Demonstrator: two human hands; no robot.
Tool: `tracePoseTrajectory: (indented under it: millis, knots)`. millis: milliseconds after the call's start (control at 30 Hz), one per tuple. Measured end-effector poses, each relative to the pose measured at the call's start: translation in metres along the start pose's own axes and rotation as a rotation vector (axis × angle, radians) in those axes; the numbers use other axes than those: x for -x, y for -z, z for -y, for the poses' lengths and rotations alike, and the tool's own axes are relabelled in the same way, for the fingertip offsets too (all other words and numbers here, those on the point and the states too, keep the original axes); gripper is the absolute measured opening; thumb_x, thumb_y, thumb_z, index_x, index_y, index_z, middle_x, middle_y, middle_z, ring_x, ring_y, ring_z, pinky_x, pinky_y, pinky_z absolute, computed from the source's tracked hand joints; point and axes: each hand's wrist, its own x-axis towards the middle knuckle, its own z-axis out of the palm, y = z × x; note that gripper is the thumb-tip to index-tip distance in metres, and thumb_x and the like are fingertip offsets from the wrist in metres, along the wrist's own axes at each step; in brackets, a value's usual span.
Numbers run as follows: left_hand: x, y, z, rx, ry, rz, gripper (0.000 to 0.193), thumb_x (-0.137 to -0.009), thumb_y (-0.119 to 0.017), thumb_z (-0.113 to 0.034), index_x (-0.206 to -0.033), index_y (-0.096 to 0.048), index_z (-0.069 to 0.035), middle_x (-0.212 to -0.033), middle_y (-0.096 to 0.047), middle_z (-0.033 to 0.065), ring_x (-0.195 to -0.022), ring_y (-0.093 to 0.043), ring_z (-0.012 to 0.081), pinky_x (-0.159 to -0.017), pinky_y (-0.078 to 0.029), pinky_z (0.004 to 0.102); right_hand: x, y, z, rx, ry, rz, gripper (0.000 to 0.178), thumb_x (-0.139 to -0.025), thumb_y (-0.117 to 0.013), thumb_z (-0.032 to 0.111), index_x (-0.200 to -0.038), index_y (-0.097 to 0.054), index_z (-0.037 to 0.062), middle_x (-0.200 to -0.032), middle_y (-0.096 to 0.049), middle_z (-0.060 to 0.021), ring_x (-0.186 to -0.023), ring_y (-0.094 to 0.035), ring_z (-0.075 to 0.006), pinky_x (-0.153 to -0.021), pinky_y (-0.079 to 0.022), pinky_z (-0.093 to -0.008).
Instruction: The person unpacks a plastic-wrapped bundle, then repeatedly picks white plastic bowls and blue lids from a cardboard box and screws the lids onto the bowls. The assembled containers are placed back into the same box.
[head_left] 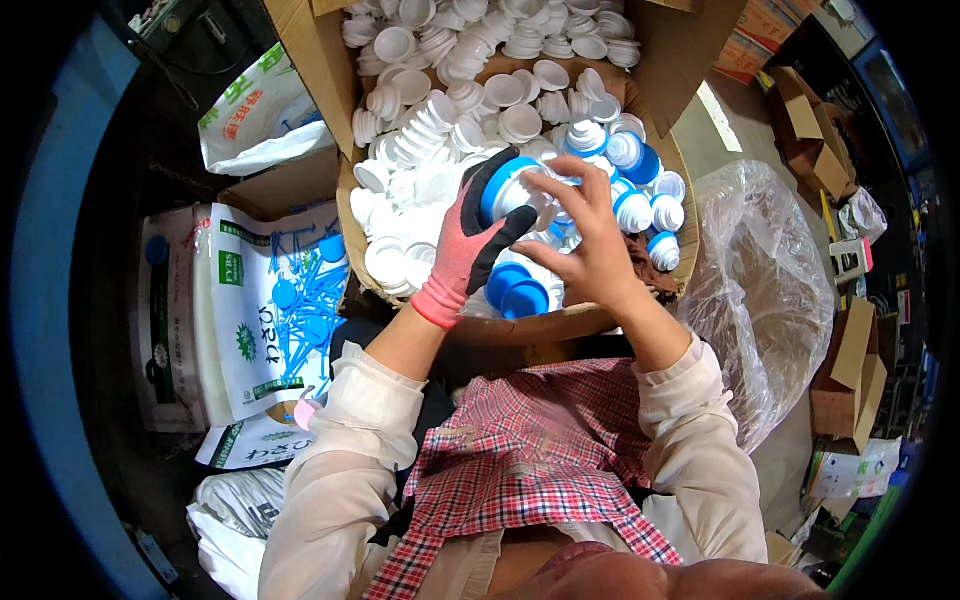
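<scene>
In my left hand [478,225], which wears a pink glove with black fingers, is a plastic part with a blue rim [492,196] and a white stepped cup [518,200]. The gloved fingers wrap round its blue side. My bare right hand [592,235] curls at the white side, fingertips against it and thumb just below; the exact contact is partly hidden. Both hands are over an open cardboard box [570,322] full of loose white plastic cups [440,135]. Joined blue-and-white pieces [632,210] lie at the box's right, and blue discs [520,292] rest near its front edge.
To the left, blue long-stemmed plastic parts [300,315] lie on a printed white sack [240,340]. A white bag [265,125] stands behind it. At right are a clear plastic bag [755,300] and opened cardboard cartons [845,385]. A checked apron [540,440] covers my lap.
</scene>
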Motion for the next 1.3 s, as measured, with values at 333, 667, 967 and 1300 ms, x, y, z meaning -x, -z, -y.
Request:
tracePoseTrajectory:
  millis: [333, 667, 967, 1300]
  knots:
    - [0.010, -0.023, 0.008, -0.288, 0.165, 0.088, 0.046, -0.074, -0.065, 0.005, -0.119, -0.053, 0.002, -0.106, -0.062, 0.0109, -0.094, -0.061, 0.0182, -0.084, -0.051, 0.0308, 0.005, -0.036, -0.053, -0.422, -0.624, -0.339, 0.056, -0.101, -0.044, 0.043, -0.069, -0.056, -0.0018, -0.062, -0.050, -0.0036, -0.062, -0.044, -0.0120, -0.057, -0.037, -0.0301]
    - [0.020, -0.039, 0.011, -0.595, -0.029, -0.022, 0.042, -0.071, -0.066, -0.002, -0.112, -0.056, 0.000, -0.103, -0.061, 0.0214, -0.094, -0.059, 0.0416, -0.081, -0.049, 0.0419, 0.007, -0.053, -0.070, -0.398, -0.667, -0.305, 0.060, -0.098, -0.052, 0.042, -0.058, -0.047, -0.0022, -0.052, -0.042, -0.0018, -0.054, -0.036, -0.0093, -0.049, -0.032, -0.0325]
    - [-0.001, -0.008, 0.017, 0.291, 0.343, -0.175, 0.043, -0.089, -0.070, -0.029, -0.111, -0.054, 0.004, -0.101, -0.062, 0.0105, -0.087, -0.063, 0.0166, -0.075, -0.056, 0.0304, -0.004, -0.023, -0.063, -0.943, -0.887, -0.188, 0.029, -0.096, -0.057, 0.028, -0.103, -0.067, 0.0016, -0.090, -0.064, -0.0032, -0.078, -0.058, -0.0132, -0.074, -0.046, -0.0278]
    - [-0.003, 0.000, 0.021, 0.355, 0.385, 0.044, 0.045, -0.087, -0.072, -0.021, -0.119, -0.052, 0.002, -0.110, -0.060, 0.0113, -0.099, -0.062, 0.0224, -0.083, -0.055, 0.0328, 0.012, -0.015, -0.077, -0.957, -0.822, -0.055, 0.019, -0.091, -0.066, 0.015, -0.101, -0.069, -0.0003, -0.084, -0.064, -0.0012, -0.070, -0.053, -0.0067, -0.060, -0.042, -0.0201]
